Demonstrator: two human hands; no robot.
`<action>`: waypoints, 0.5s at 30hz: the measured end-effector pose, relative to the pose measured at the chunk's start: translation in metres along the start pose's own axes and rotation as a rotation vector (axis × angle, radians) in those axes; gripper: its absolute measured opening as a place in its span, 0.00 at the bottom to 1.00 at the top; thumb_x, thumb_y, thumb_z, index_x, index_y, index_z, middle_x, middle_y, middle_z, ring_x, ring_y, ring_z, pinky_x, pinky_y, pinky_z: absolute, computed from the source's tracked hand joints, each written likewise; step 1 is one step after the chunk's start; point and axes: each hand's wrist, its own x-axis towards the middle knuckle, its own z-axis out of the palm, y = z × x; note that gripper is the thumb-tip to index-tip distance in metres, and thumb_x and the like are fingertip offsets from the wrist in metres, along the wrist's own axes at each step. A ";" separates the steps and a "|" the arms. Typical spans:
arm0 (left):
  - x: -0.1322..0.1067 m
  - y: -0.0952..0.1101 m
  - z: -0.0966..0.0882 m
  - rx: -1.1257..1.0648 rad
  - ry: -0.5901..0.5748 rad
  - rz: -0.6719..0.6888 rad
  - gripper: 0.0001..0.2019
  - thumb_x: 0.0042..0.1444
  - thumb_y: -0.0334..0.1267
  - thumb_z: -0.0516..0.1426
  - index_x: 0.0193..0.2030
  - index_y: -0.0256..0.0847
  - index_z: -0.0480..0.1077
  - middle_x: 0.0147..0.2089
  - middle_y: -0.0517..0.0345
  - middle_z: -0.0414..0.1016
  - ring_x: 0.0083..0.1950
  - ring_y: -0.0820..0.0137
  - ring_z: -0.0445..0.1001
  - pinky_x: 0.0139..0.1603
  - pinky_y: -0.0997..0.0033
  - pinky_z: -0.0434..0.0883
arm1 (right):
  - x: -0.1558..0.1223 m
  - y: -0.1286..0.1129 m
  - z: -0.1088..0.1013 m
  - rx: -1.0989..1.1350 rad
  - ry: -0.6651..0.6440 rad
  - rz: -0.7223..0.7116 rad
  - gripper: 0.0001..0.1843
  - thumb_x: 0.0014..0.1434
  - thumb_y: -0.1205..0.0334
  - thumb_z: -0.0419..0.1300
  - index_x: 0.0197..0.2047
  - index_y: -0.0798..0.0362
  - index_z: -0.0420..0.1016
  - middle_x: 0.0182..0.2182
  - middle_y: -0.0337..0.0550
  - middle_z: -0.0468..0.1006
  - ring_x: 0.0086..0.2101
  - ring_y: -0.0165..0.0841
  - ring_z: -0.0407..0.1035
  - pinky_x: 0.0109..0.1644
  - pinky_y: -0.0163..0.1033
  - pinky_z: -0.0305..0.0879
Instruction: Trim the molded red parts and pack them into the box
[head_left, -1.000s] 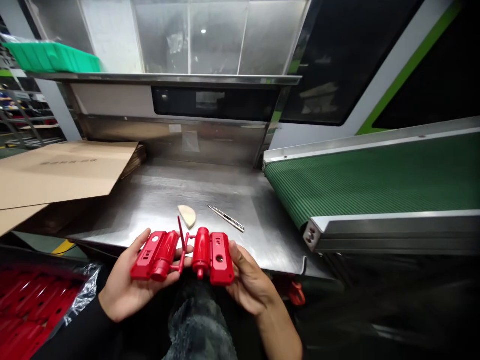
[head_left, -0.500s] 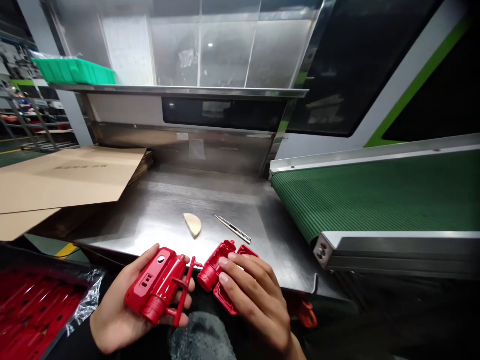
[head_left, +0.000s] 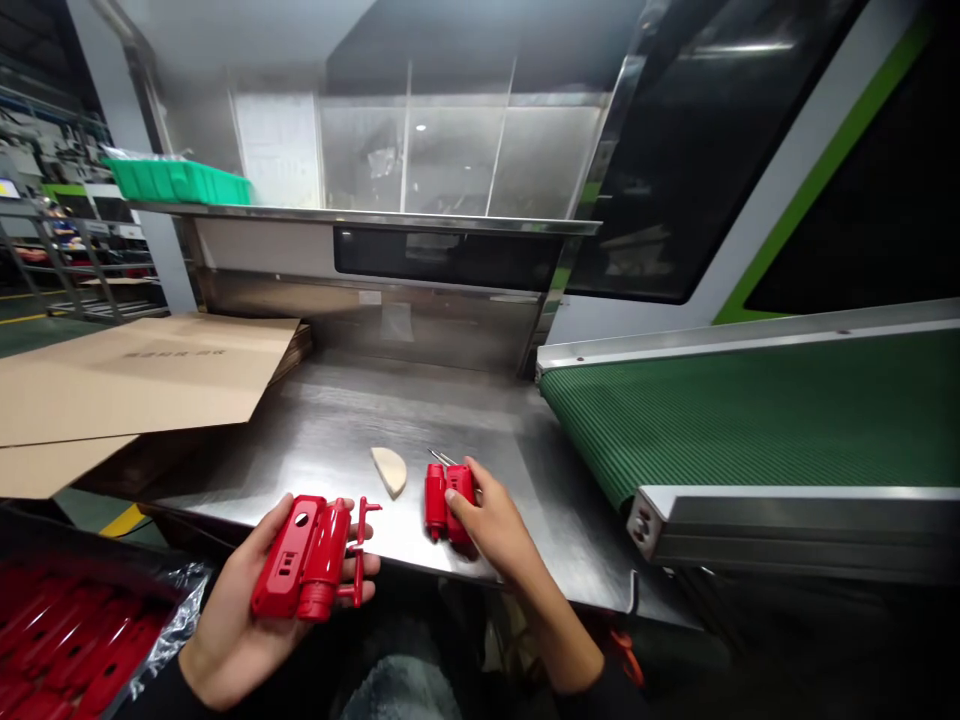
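Observation:
My left hand (head_left: 240,610) lies palm up at the lower left, fingers curled around a red moulded plastic housing (head_left: 304,558) with a thin red sprue sticking out on its right. My right hand (head_left: 491,525) reaches onto the steel table (head_left: 330,440) and grips a second red housing (head_left: 444,498), which rests on the table surface. The two red parts are separate, about a hand's width apart.
A beige half-round piece (head_left: 390,470) and thin metal tweezers (head_left: 439,457) lie just beyond my right hand. Flat cardboard sheets (head_left: 127,380) cover the left. A green conveyor belt (head_left: 750,410) runs on the right. A bag-lined bin of red parts (head_left: 67,645) sits at the lower left.
The two red housings, joined by the sprue a second ago, have come apart. My right hand carried its half forward onto the table; my left hand kept the other half with the sprue.

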 end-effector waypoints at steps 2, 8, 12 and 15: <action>0.001 -0.004 0.004 -0.001 0.055 0.001 0.25 0.62 0.45 0.55 0.56 0.22 0.68 0.49 0.29 0.77 0.47 0.43 0.77 0.52 0.42 0.72 | 0.011 0.001 -0.005 -0.103 0.032 -0.058 0.36 0.49 0.58 0.65 0.61 0.61 0.65 0.62 0.59 0.64 0.64 0.50 0.52 0.69 0.56 0.39; 0.004 -0.022 0.029 -0.017 0.207 0.087 0.18 0.61 0.40 0.57 0.51 0.28 0.73 0.42 0.40 0.81 0.37 0.55 0.81 0.39 0.56 0.79 | -0.055 -0.009 -0.013 -0.063 -0.110 -0.080 0.34 0.57 0.43 0.58 0.61 0.53 0.62 0.54 0.54 0.70 0.49 0.44 0.69 0.53 0.51 0.66; 0.003 -0.045 0.052 0.083 0.232 -0.043 0.16 0.59 0.39 0.59 0.50 0.32 0.75 0.39 0.46 0.82 0.38 0.55 0.81 0.36 0.62 0.79 | -0.118 -0.008 -0.006 0.138 -0.348 0.015 0.24 0.52 0.40 0.63 0.39 0.53 0.72 0.27 0.40 0.76 0.21 0.29 0.69 0.23 0.35 0.66; 0.000 -0.071 0.064 0.153 0.132 -0.204 0.18 0.61 0.42 0.57 0.56 0.41 0.71 0.46 0.49 0.81 0.46 0.56 0.79 0.42 0.59 0.78 | -0.146 0.005 -0.023 0.145 -0.061 -0.035 0.19 0.54 0.43 0.64 0.36 0.51 0.73 0.31 0.41 0.78 0.28 0.29 0.72 0.29 0.33 0.69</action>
